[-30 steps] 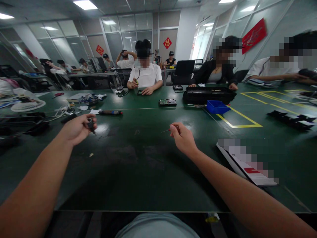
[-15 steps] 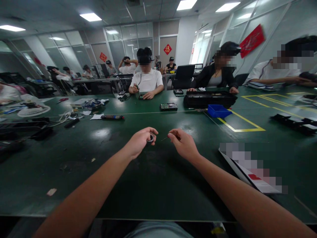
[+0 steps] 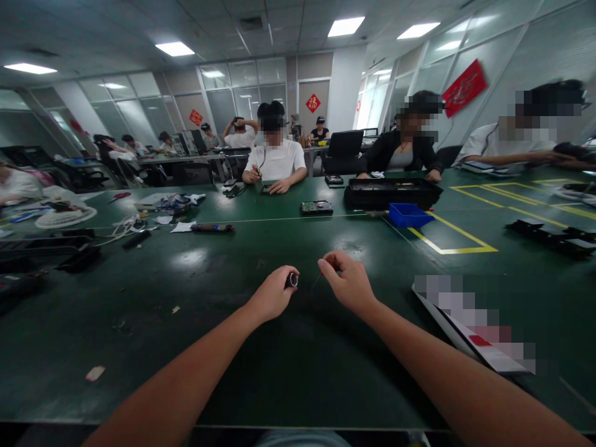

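My left hand [image 3: 270, 294] is closed around a short dark cylinder [image 3: 292, 280] whose round end has a shiny ring-shaped rim. The rest of the cylinder is hidden by my fingers. Just right of it, my right hand [image 3: 350, 279] pinches a small screwdriver [image 3: 317, 281] with a reddish handle. Its thin shaft points down and to the left, toward the cylinder without touching it. Both hands are held over the dark green table [image 3: 298, 372].
Beyond my hands lie a circuit-board device [image 3: 316, 207], a blue bin [image 3: 410, 215], a long black housing [image 3: 391, 195] and a dark pen-shaped tool [image 3: 213, 228]. A white booklet [image 3: 500, 357] lies at right. Cables and parts [image 3: 172, 202] clutter the left. Co-workers sit across the table.
My left hand has come nearer and lower, turning the cylinder so its ringed end shows more fully. My right hand has dropped slightly, and the screwdriver shaft tilts more steeply downward.
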Action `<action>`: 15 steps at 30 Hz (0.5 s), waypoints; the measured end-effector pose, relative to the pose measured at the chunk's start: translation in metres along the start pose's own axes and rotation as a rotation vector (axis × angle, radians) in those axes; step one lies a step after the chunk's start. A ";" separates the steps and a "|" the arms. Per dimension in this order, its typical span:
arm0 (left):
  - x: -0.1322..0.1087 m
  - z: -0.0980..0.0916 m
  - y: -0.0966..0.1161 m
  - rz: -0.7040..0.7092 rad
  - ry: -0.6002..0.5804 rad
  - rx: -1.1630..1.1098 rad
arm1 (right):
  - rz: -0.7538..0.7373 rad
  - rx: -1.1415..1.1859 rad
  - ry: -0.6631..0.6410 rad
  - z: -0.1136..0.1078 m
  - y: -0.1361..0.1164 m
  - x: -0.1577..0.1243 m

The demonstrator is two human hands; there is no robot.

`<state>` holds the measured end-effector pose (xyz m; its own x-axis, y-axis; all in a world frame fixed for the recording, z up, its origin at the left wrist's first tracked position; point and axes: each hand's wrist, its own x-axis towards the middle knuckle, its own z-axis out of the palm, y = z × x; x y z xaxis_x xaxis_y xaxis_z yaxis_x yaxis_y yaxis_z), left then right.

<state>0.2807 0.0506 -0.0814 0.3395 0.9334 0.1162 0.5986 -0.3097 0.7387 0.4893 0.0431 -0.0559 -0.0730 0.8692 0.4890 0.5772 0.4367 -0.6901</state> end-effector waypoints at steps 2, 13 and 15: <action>0.003 -0.001 -0.004 0.053 -0.005 0.017 | -0.010 0.010 0.008 0.000 -0.001 0.000; 0.009 -0.002 -0.014 0.113 0.091 0.035 | -0.008 0.233 0.130 0.001 0.002 -0.002; 0.009 -0.003 -0.014 0.124 0.101 0.014 | -0.015 0.277 0.138 0.000 0.001 -0.002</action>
<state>0.2736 0.0636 -0.0887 0.3372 0.9009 0.2731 0.5670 -0.4260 0.7050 0.4901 0.0416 -0.0575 0.0420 0.8309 0.5548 0.3323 0.5121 -0.7921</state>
